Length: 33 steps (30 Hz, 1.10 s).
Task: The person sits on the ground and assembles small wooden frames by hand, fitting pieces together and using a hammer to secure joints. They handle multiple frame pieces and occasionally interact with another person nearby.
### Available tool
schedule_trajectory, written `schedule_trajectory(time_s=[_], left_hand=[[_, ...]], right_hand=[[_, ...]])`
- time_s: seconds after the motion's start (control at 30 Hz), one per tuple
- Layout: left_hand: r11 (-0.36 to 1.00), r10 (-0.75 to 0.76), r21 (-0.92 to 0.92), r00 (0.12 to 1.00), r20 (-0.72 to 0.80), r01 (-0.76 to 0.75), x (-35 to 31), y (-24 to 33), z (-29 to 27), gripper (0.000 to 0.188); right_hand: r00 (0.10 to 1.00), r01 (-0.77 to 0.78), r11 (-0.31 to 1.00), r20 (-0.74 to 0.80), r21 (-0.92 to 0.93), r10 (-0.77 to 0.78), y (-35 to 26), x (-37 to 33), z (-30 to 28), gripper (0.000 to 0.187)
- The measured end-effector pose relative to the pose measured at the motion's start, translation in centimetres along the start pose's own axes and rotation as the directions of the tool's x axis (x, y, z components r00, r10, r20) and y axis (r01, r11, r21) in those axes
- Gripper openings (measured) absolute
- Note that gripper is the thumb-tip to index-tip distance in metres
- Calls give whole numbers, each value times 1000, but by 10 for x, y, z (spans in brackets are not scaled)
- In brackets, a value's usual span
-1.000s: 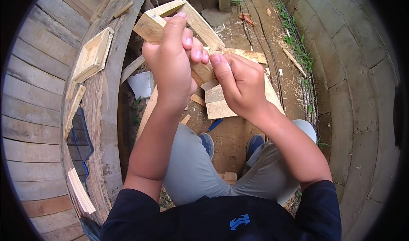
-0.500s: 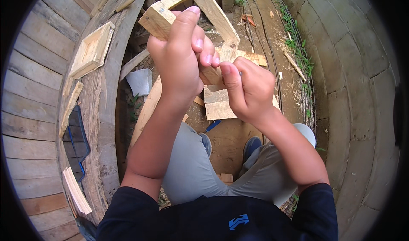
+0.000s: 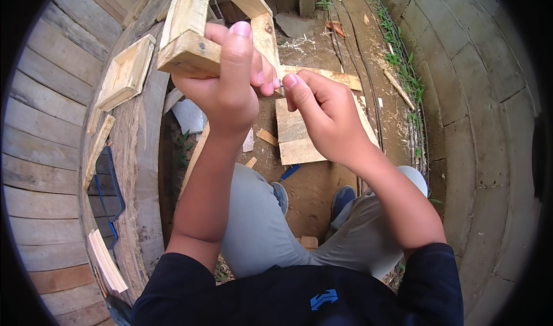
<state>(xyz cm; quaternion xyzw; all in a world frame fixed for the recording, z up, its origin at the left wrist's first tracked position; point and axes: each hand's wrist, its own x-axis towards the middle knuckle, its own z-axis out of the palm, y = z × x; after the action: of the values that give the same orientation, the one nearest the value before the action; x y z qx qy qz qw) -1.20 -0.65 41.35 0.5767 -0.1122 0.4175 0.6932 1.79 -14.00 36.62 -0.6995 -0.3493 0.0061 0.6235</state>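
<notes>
Gripping seen in head view: left hand point(image 3: 227, 90) clamped on wooden frame point(image 3: 193, 55), raised before the person. Right hand point(image 3: 328, 110) at frame's right corner, thumb and forefinger together; anything pinched, cannot tell. Wooden box point(image 3: 124, 72) on bench point(image 3: 141, 153), left.

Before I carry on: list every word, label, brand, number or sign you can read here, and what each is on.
No readable words, labels, numbers or signs.
Dark shirt: a blue angular emblem; no letters can be made out.
Wooden frame in the left hand: no lettering visible.
Blue handle on the ground: too small to tell.
</notes>
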Motion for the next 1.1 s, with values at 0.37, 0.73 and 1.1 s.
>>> schedule_trajectory(time_s=[0.37, 0.73, 1.1], left_hand=[[957, -280, -39, 949, 145, 289, -5, -31, -1, 25], [927, -372, 28, 925, -75, 375, 0, -22, 10, 17], [874, -479, 153, 871, 110, 462, 0, -40, 0, 20]], right_hand=[[637, -770, 577, 352, 271, 686, -6, 7, -29, 27], [676, -714, 310, 504, 628, 537, 10, 1, -23, 27], [575, -815, 373, 544, 443, 611, 5, 10, -32, 23]])
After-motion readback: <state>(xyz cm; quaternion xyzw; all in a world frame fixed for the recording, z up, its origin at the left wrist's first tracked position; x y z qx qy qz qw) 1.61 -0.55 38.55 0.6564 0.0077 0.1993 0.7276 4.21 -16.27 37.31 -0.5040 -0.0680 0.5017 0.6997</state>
